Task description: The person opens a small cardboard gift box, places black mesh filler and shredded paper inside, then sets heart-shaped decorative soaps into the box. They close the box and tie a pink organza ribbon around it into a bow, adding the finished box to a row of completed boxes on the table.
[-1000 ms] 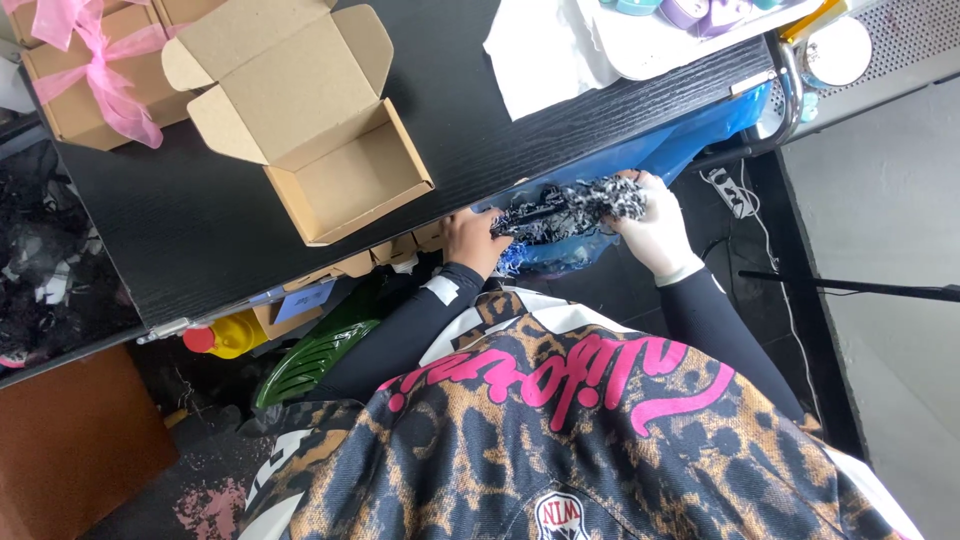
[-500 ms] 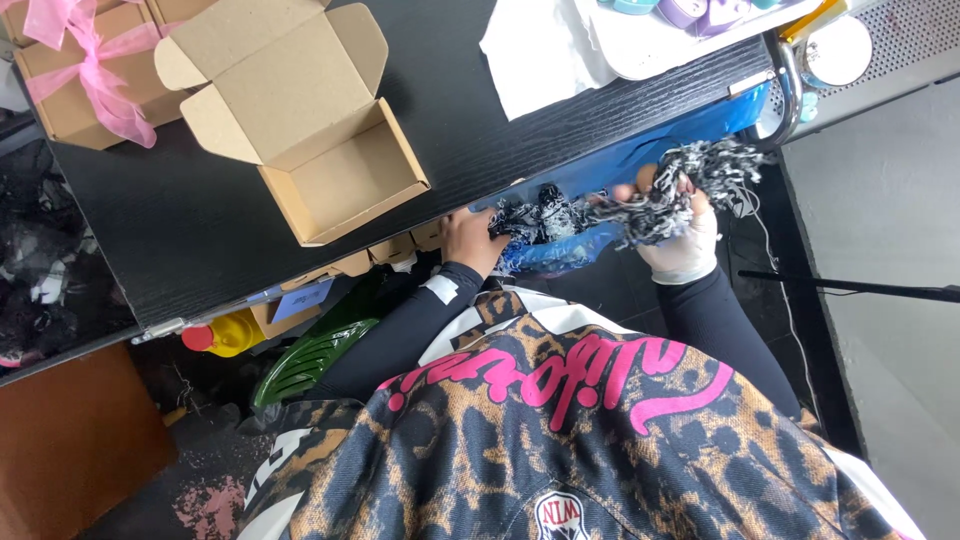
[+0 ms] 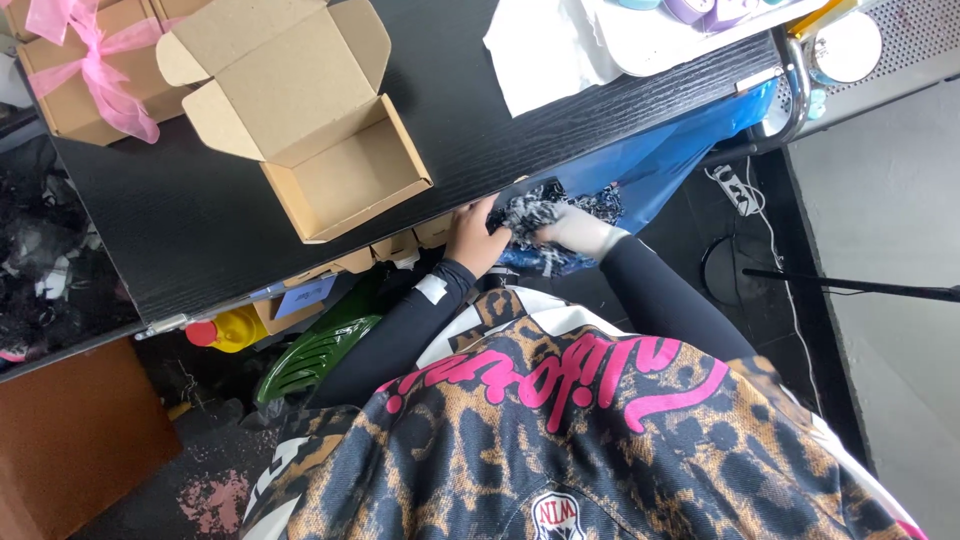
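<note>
The left hand (image 3: 472, 236) and the right hand (image 3: 575, 228) meet at the near edge of the black table (image 3: 190, 225), just below its rim. Both close around a bundle of black-and-white shredded filler (image 3: 530, 212), which sits between them; the left fingers curl onto its left side and the right fingers wrap its right side. The bundle rests over a blue plastic bag (image 3: 650, 165) that hangs from the table edge, extending toward 2 o'clock from the hands. An open, empty cardboard box (image 3: 345, 175) stands on the table at 10 o'clock from the hands, flaps raised. A closed box tied with a pink ribbon (image 3: 85, 65) lies further out at 10 o'clock. White paper (image 3: 545, 50) lies at 12 o'clock
</note>
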